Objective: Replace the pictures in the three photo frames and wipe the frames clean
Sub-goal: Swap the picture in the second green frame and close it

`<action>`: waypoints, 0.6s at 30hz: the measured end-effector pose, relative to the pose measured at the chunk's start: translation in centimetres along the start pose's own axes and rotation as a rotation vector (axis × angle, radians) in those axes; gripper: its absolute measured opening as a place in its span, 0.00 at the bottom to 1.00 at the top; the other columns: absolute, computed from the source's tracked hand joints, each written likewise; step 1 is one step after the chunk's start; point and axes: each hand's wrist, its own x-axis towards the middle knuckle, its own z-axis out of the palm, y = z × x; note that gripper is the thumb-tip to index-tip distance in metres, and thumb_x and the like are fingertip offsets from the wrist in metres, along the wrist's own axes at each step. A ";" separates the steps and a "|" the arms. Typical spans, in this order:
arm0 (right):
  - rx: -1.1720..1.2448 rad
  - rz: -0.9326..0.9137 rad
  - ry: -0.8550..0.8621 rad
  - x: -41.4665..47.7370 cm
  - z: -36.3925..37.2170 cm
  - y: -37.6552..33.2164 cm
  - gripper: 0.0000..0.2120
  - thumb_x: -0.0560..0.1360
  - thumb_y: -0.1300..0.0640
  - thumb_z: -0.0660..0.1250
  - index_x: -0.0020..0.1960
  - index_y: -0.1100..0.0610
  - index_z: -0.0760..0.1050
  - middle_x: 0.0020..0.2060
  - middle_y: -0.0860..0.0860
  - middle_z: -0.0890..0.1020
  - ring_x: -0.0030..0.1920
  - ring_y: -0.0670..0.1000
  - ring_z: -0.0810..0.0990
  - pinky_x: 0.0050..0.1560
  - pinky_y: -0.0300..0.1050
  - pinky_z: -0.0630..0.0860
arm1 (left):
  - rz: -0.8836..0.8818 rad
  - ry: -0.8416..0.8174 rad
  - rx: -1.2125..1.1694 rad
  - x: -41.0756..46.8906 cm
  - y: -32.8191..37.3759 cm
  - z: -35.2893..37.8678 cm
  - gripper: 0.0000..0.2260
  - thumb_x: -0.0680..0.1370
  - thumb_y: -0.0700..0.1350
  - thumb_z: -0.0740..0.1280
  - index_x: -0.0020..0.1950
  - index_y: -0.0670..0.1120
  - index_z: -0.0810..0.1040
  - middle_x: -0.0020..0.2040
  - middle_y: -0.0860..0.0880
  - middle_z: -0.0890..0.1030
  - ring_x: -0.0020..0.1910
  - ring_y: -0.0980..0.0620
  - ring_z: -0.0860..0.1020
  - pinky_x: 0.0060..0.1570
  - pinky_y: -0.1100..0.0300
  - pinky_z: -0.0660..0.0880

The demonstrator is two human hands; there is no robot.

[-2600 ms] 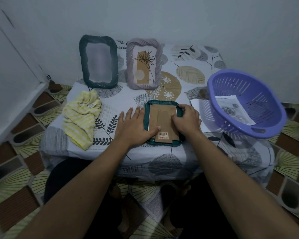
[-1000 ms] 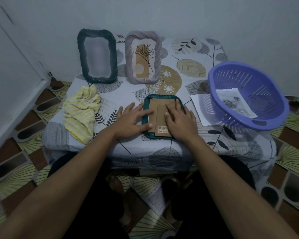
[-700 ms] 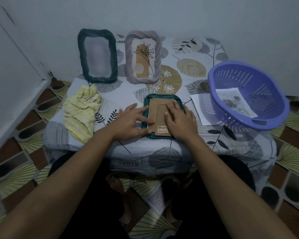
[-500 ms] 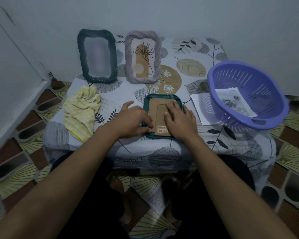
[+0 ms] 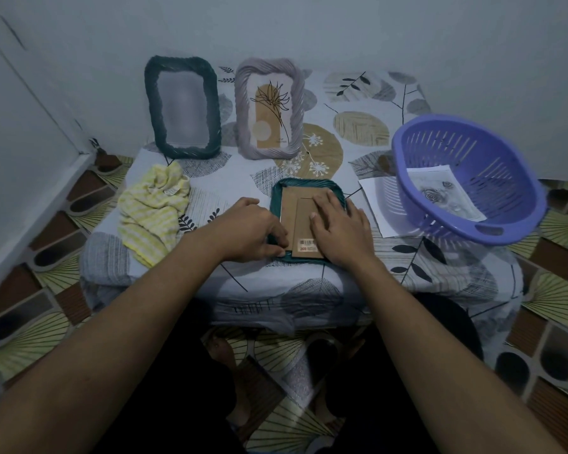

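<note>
1. A yellow cloth (image 5: 151, 214) lies crumpled at the table's (image 5: 230, 178) left end.
2. A dark green frame (image 5: 181, 108) and a grey frame (image 5: 269, 108) stand upright at the back.
3. The left hand (image 5: 246, 231) curls its fingers onto the left edge of a third frame (image 5: 309, 186), which lies face down at the front.
4. The right hand (image 5: 340, 229) presses flat, fingers straight, on the frame's cardboard back (image 5: 295, 211).
5. A sheet of paper (image 5: 374, 204) lies beside a purple basket (image 5: 404, 172) holding a picture (image 5: 446, 191).
</note>
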 end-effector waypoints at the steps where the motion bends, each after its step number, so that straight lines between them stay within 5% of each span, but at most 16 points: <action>1: 0.003 0.002 -0.001 0.0 0.0 0.0 0.25 0.84 0.42 0.49 0.79 0.43 0.56 0.80 0.44 0.52 0.80 0.55 0.49 0.78 0.55 0.43 | 0.010 0.005 0.005 0.0 0.1 0.0 0.10 0.77 0.55 0.70 0.57 0.58 0.84 0.60 0.61 0.81 0.61 0.60 0.77 0.73 0.51 0.54; 6: 0.008 0.002 0.002 0.0 0.0 0.0 0.25 0.83 0.42 0.49 0.80 0.43 0.56 0.80 0.44 0.52 0.80 0.55 0.49 0.78 0.55 0.43 | 0.109 0.060 0.034 -0.1 0.3 0.5 0.08 0.75 0.53 0.69 0.49 0.53 0.85 0.52 0.56 0.84 0.58 0.54 0.78 0.70 0.54 0.58; 11: 0.000 -0.001 0.000 0.0 0.0 0.0 0.25 0.83 0.42 0.49 0.79 0.43 0.56 0.80 0.44 0.52 0.80 0.56 0.50 0.78 0.55 0.44 | 0.125 0.191 -0.011 -0.8 0.0 1.5 0.15 0.70 0.58 0.63 0.43 0.52 0.86 0.42 0.56 0.84 0.52 0.50 0.76 0.56 0.53 0.68; 18: -0.002 -0.001 0.003 0.1 0.1 0.0 0.25 0.83 0.42 0.49 0.79 0.42 0.56 0.80 0.44 0.53 0.80 0.56 0.50 0.78 0.56 0.44 | 0.109 0.305 -0.004 -0.9 -0.2 2.6 0.15 0.71 0.59 0.62 0.41 0.52 0.85 0.39 0.58 0.83 0.49 0.53 0.72 0.51 0.56 0.61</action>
